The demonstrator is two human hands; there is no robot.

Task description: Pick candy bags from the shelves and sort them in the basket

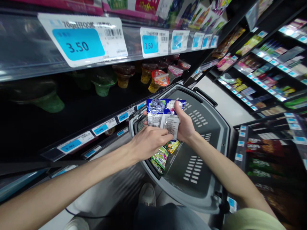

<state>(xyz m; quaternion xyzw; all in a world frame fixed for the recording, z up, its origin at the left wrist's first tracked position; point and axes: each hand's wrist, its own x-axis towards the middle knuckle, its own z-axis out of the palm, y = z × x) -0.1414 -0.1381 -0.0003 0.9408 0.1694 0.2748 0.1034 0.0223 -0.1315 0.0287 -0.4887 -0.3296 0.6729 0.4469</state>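
Note:
Two blue-and-white gummy candy packets (pixel 154 116), one with blueberries printed on it, overlap side by side with their printed text facing me. My right hand (pixel 185 126) is closed around them, its thumb on the front at the upper right. Fingertips show past the packets' left edge. Across the lower part lies my left hand (pixel 153 140), its fingers curled and pressed against the packets; its fingertips are partly hidden. Below both hands is a grey shopping basket (pixel 199 188). Inside it, toward the left, lie a green snack packet (pixel 161 157) and a yellow-red packet (pixel 172 146).
On the left, a shelf with a price-tag rail (pixel 131 48) holds jelly cups (pixel 159 80) on the level below. More stocked shelves (pixel 266 70) stand across the aisle on the right. My shoe (pixel 147 193) is on the floor beside the basket.

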